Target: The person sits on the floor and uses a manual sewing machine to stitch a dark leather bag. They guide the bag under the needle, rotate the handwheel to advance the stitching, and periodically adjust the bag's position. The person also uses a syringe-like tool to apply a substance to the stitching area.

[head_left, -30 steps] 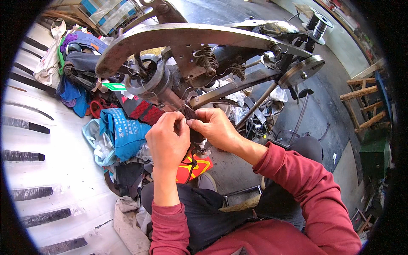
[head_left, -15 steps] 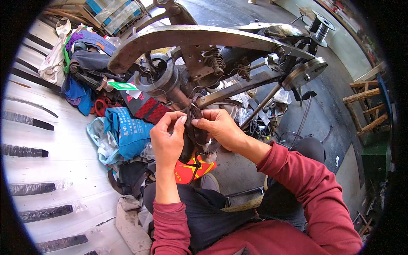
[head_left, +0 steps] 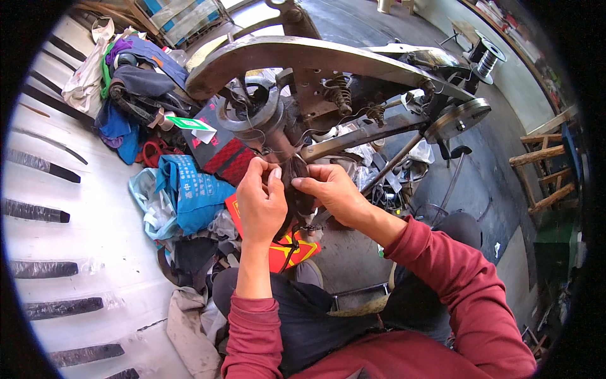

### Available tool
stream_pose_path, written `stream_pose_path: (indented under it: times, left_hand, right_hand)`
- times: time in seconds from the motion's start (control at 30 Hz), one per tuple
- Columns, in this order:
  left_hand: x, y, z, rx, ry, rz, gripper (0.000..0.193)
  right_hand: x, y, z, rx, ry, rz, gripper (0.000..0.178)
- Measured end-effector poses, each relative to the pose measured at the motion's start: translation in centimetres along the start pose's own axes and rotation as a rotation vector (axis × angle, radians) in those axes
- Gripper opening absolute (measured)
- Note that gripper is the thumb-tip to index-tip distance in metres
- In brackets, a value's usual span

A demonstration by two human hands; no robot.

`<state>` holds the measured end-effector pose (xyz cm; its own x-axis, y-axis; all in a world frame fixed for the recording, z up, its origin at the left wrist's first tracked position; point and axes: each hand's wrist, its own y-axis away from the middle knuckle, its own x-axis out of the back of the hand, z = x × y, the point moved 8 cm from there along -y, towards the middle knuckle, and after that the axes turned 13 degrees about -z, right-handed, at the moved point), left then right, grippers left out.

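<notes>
Both hands were pinched shut on a dark strap [head_left: 297, 186] that lay between them, just under the round head of a metal sewing machine [head_left: 303, 57]. The left hand [head_left: 260, 201] gripped the strap's left edge with thumb and fingers; the right hand [head_left: 331, 192] held its right edge, about equally near. The strap's long axis ran away from the person, up toward the machine head and down toward the lap. To the left of the left hand sat a heap of bags [head_left: 183, 189], with a thread spool [head_left: 486, 60] far beyond the right.

Dull bare-metal machine arm [head_left: 328, 57], matt dark leather piece [head_left: 297, 189], soft red cloth sleeve [head_left: 442, 271], rough wooden stool [head_left: 546, 174]
</notes>
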<state>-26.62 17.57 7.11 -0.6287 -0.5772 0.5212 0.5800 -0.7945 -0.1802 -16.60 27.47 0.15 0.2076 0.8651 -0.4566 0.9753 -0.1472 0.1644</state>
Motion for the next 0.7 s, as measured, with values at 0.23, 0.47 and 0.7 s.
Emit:
stream_pose_path:
  times: [0.23,0.47,0.7]
  left_hand:
    - [1.6,1.4,0.1,-0.122,0.502,-0.092,0.014]
    - [1.6,3.4,1.2,-0.013,0.075,-0.034,0.008]
    - [0.5,1.4,3.6,-0.204,-0.304,0.026,0.012]
  right_hand:
    - [0.6,-0.4,1.0,-0.036,0.017,0.014,0.02]
    - [0.5,-0.5,1.1,-0.01,-0.002,0.0,0.018]
    - [-0.1,-0.1,0.0,0.05,-0.016,-0.005,0.018]
